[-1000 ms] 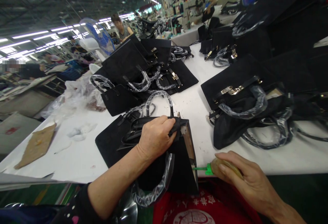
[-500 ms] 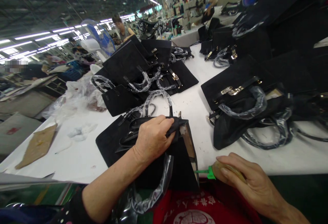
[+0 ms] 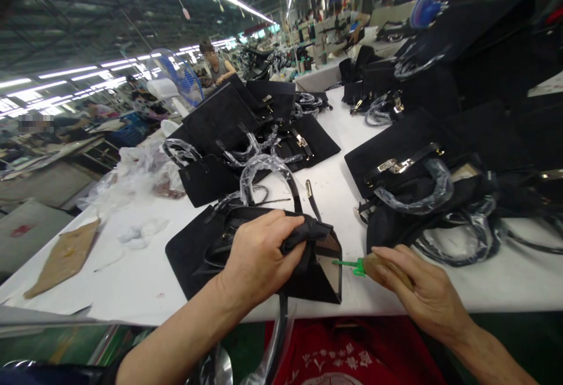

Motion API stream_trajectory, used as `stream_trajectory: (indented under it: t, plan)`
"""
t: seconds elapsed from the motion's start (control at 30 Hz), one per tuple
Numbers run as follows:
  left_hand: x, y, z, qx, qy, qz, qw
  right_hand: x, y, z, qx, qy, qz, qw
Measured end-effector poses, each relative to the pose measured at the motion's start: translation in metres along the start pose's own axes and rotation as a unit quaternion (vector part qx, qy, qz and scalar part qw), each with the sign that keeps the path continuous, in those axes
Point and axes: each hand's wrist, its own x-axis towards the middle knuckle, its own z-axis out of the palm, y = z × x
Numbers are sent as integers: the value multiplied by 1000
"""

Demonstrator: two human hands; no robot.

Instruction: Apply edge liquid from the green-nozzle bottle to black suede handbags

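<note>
My left hand point(image 3: 264, 250) is closed around the upper edge of a black handbag point(image 3: 319, 285), its fingers gripping folded black material. The bag lies tilted on the white table, its right end showing a pale inner face. Plastic film wraps its handles point(image 3: 266, 165). In my right hand point(image 3: 417, 291) is a yellowish-brown squeeze bottle point(image 3: 382, 270) with a thin green nozzle. The nozzle tip points left at the pale opening at the bag's end; whether it touches cannot be told. A strap with a gold-coloured tip point(image 3: 310, 194) sticks up behind the bag.
More black handbags point(image 3: 224, 115) are heaped ahead, and others point(image 3: 396, 156) lie at the right with wrapped handles. Crumpled clear plastic point(image 3: 136, 168) and a brown board piece point(image 3: 65, 256) lie on the left of the white table point(image 3: 132, 285). A blue fan point(image 3: 189, 83) and other people are beyond.
The bag's right end has turned so that more of its pale inside shows. My right hand has raised the bottle and its nozzle slightly. My left hand keeps its grip.
</note>
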Motion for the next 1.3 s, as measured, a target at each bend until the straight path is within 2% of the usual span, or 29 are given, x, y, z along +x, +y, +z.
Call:
stream_trajectory:
  t: [0.13,0.27,0.43,0.6,0.77,0.93,1.1,1.23,1.3]
  plan:
    - [-5,-2,3,-72,-23,-83,994,0,1,1,-1,6,-1,1000]
    - [-6,2,-1,-78,-81,-108,988,-3,3,3,-6,8,6,1000]
    - [-10,4,-2,-118,-86,-127,981,-16,8,6,-21,8,26,999]
    - [-19,4,-2,-149,-89,-131,976,-26,7,5,21,-59,65,996]
    - [-23,5,-5,-151,-85,-114,978,-19,8,7,-14,12,51,999]
    - [-23,4,-6,-154,-82,-103,979,-13,10,7,1,-38,34,999]
    - [-24,3,-6,-150,-86,-103,980,-15,10,5,-11,14,64,998]
    - [-25,3,-10,-147,-97,-88,980,-19,9,2,33,-46,75,996]
    - [-25,3,-11,-149,-102,-84,980,-21,8,2,39,-37,71,996]
